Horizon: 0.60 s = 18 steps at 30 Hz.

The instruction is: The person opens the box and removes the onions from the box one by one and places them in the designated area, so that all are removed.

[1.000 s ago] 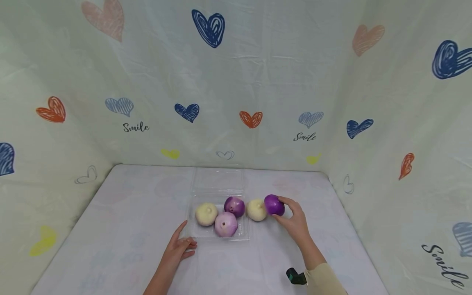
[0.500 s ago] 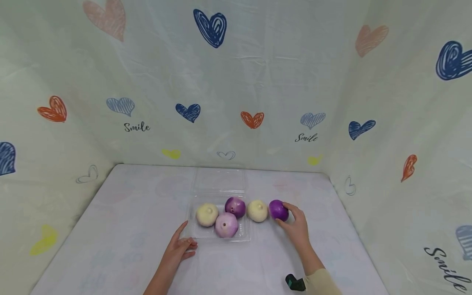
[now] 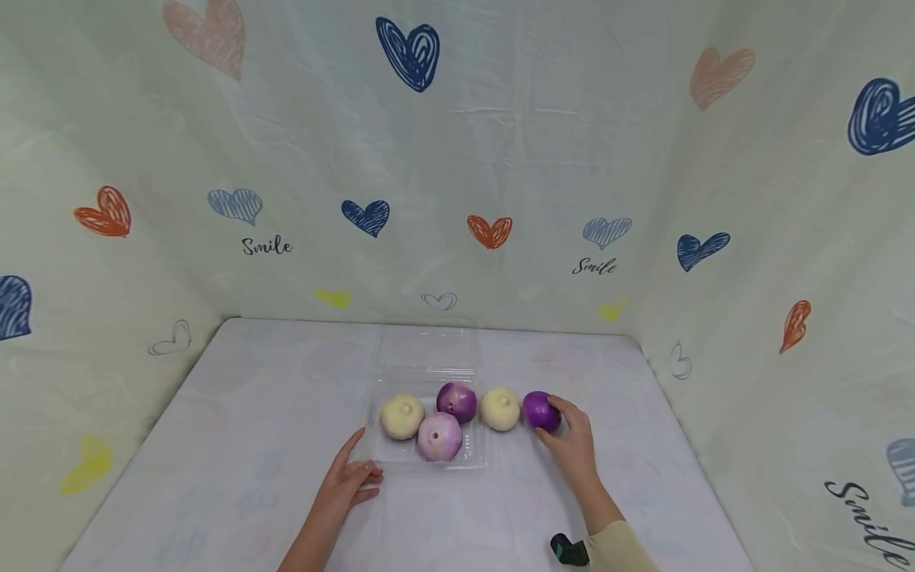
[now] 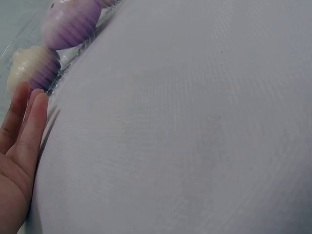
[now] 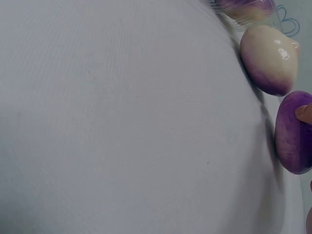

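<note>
My right hand holds a deep purple onion between thumb and fingers, at the table surface. In the right wrist view one fingertip lies on that purple onion. Just left of it is a cream onion, purple on its lower side in the right wrist view. A clear plastic clamshell box lies with its lid folded back; inside are a cream onion, a purple onion and a pale purple onion. At the box's left front corner, my left hand rests, index finger extended.
The box's clear lid reaches toward the back edge of the white-covered table. A dark object sits by the right sleeve. A curtain printed with hearts surrounds the table at the back and sides.
My right hand has moved the purple onion slightly right and toward me, down onto the table, away from the cream onion it overlapped. My left hand has stayed by the box.
</note>
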### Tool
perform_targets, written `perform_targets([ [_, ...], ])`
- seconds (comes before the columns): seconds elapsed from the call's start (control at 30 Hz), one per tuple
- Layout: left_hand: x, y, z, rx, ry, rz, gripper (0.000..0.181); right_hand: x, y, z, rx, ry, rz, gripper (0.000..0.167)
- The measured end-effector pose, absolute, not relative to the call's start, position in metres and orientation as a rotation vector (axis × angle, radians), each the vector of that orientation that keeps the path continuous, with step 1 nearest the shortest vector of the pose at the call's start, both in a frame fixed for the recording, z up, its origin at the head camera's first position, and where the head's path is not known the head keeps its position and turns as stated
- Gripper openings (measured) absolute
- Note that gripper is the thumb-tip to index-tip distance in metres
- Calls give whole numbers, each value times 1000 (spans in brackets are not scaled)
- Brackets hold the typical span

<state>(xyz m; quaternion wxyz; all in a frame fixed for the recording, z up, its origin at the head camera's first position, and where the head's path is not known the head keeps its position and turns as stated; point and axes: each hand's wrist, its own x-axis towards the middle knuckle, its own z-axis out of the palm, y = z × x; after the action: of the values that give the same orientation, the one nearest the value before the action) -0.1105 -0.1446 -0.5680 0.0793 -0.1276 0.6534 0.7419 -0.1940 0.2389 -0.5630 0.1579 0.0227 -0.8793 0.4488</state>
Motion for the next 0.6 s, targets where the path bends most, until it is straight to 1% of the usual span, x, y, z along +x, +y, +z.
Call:
perform_targets([
  [0.27, -112, -148, -565, -433, 1880, 2259, 64, -197, 239, -569, 156, -2498, 1223, 60],
  [0.6, -113, -157, -558, -477, 1854, 2238, 53, -199, 239, -569, 222, -2522, 1127, 60],
])
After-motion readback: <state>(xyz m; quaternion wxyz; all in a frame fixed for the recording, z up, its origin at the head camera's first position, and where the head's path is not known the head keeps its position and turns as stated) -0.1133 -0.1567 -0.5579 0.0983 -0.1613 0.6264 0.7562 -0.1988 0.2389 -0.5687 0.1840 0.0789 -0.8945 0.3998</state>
